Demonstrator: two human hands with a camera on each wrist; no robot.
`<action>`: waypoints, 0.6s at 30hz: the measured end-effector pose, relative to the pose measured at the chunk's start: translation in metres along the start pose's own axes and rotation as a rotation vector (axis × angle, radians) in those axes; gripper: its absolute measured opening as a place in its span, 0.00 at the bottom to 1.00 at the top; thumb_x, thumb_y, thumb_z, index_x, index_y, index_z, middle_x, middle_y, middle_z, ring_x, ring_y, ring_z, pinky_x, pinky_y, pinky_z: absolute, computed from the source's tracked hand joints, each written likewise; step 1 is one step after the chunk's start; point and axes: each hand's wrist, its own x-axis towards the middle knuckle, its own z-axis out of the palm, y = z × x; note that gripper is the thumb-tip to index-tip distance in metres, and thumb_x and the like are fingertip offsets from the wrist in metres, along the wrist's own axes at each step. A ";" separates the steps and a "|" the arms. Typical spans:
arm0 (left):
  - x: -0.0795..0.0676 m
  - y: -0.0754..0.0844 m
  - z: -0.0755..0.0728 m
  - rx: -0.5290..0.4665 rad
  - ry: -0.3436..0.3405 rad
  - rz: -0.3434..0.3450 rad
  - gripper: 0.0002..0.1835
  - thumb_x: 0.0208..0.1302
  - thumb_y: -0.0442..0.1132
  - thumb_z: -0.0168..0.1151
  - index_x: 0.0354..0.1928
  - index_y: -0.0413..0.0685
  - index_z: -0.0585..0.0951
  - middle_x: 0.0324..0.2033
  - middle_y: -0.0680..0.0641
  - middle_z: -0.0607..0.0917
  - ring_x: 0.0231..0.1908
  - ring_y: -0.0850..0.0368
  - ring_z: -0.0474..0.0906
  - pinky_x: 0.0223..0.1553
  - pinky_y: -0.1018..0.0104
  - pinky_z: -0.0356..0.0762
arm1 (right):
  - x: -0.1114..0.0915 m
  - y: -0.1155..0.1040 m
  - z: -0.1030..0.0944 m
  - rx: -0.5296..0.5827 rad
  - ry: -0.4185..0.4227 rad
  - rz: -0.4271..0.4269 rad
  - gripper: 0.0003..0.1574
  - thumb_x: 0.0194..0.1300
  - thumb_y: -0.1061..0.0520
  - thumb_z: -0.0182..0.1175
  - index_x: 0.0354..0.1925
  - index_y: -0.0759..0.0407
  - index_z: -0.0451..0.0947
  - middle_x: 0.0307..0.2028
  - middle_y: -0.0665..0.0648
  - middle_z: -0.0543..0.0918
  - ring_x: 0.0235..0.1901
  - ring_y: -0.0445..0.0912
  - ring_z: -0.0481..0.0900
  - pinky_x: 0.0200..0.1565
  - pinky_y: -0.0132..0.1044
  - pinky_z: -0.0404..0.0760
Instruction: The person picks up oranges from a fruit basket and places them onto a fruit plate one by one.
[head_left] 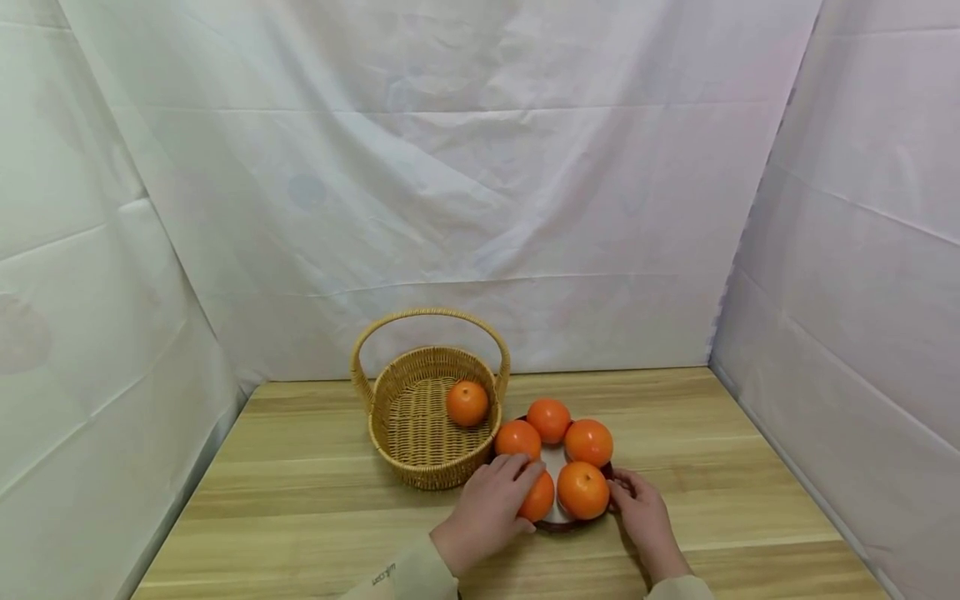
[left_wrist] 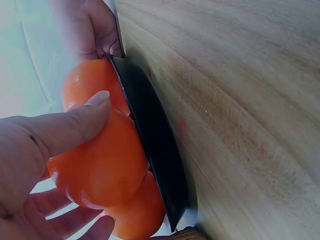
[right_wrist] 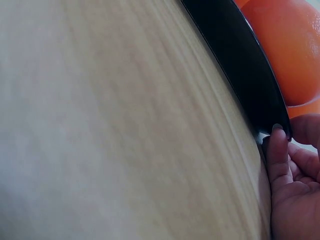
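My left hand [head_left: 491,507] is curled round an orange [head_left: 537,497] at the near left of a dark-rimmed plate [head_left: 558,527]. In the left wrist view the thumb lies across the top of this orange [left_wrist: 105,160], and the other fingers reach round its far side. Several more oranges [head_left: 584,491] sit in a ring on the plate, whose pale middle shows between them. At the plate's right edge my right hand [head_left: 643,517] pinches the rim; in the right wrist view its thumb and finger meet at the dark plate side [right_wrist: 250,75].
A round wicker basket [head_left: 420,477] with a tall arched handle stands just left of the plate, with a single orange [head_left: 467,403] inside it. Everything rests on a wood-grain table [head_left: 300,500]. White cloth [head_left: 480,192] hangs behind and on both sides.
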 end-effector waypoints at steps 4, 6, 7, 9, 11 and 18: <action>0.002 0.001 0.000 -0.004 -0.003 0.004 0.45 0.47 0.56 0.81 0.68 0.58 0.72 0.62 0.51 0.77 0.59 0.54 0.75 0.53 0.57 0.80 | 0.000 0.001 0.000 0.008 0.001 0.002 0.25 0.77 0.57 0.53 0.66 0.70 0.71 0.56 0.68 0.80 0.48 0.44 0.80 0.43 0.29 0.82; 0.002 0.001 0.000 0.001 -0.002 0.008 0.45 0.47 0.56 0.81 0.68 0.58 0.72 0.62 0.51 0.77 0.59 0.54 0.75 0.53 0.58 0.80 | 0.000 0.000 0.000 0.012 0.001 0.000 0.25 0.77 0.57 0.53 0.65 0.70 0.71 0.56 0.68 0.80 0.47 0.43 0.80 0.42 0.28 0.82; 0.002 0.002 0.000 0.006 0.000 0.010 0.45 0.47 0.55 0.81 0.68 0.58 0.72 0.62 0.51 0.77 0.58 0.54 0.75 0.52 0.58 0.80 | 0.000 0.000 0.000 0.015 0.002 0.000 0.25 0.77 0.57 0.53 0.65 0.70 0.71 0.56 0.68 0.80 0.47 0.42 0.79 0.42 0.27 0.82; 0.003 0.002 0.001 0.017 0.005 0.016 0.45 0.47 0.56 0.81 0.68 0.58 0.72 0.61 0.52 0.77 0.58 0.55 0.75 0.51 0.59 0.79 | 0.000 0.000 0.000 0.011 0.004 -0.003 0.25 0.77 0.57 0.53 0.65 0.70 0.71 0.56 0.68 0.80 0.47 0.42 0.79 0.42 0.27 0.81; 0.003 0.003 0.002 0.020 0.006 0.018 0.45 0.47 0.56 0.81 0.68 0.58 0.72 0.61 0.52 0.77 0.58 0.55 0.75 0.50 0.60 0.79 | 0.000 0.000 0.001 0.012 0.004 -0.006 0.26 0.77 0.57 0.53 0.66 0.70 0.71 0.57 0.68 0.80 0.47 0.42 0.80 0.42 0.27 0.81; 0.004 0.004 0.004 0.028 -0.011 0.019 0.44 0.49 0.55 0.80 0.68 0.58 0.72 0.62 0.53 0.76 0.59 0.55 0.73 0.47 0.61 0.77 | 0.000 0.001 0.000 0.013 0.001 -0.003 0.26 0.77 0.57 0.53 0.66 0.71 0.70 0.57 0.69 0.79 0.49 0.44 0.80 0.43 0.27 0.81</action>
